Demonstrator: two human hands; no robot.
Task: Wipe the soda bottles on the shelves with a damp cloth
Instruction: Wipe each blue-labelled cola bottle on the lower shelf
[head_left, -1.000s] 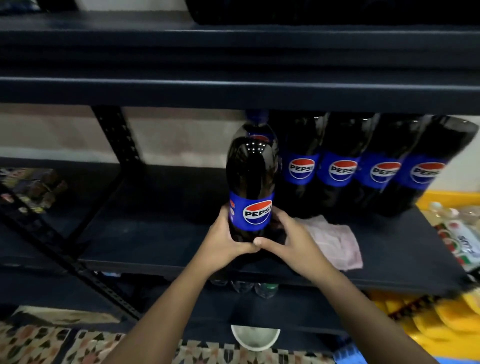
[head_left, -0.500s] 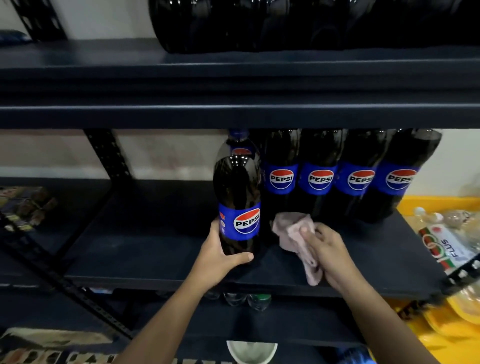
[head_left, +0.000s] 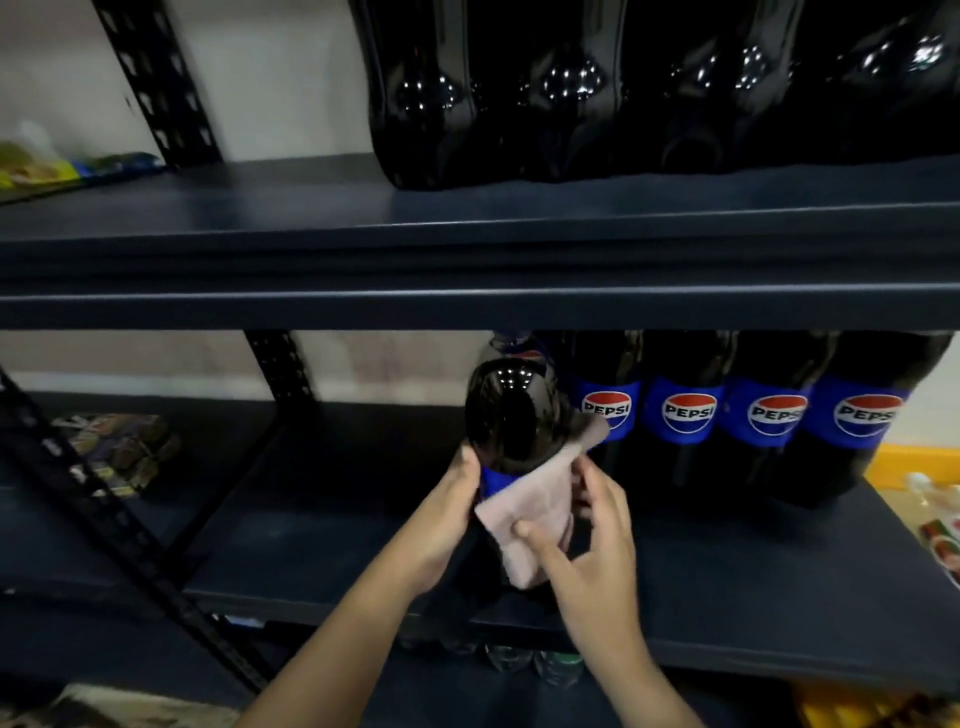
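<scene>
A dark Pepsi bottle (head_left: 511, 415) stands at the front of the middle shelf (head_left: 311, 545). My left hand (head_left: 447, 514) grips its lower left side. My right hand (head_left: 592, 535) holds a pale pink cloth (head_left: 535, 514) against the bottle's front, covering most of the blue label. Behind and to the right, a row of several Pepsi bottles (head_left: 691, 415) stands with labels facing out. The bottle's cap is hidden under the upper shelf edge.
The upper shelf (head_left: 467, 228) carries several more dark bottles (head_left: 571, 88). A perforated black upright (head_left: 280, 364) stands left of the bottle. Snack packets (head_left: 114, 447) lie at the far left. Yellow packets (head_left: 914, 462) sit at the right. Small bottle caps (head_left: 535, 662) show below.
My right hand lifted the cloth off the shelf and brought it onto the front of the bottle. My left hand kept hold of the bottle. The view tilted upward.
</scene>
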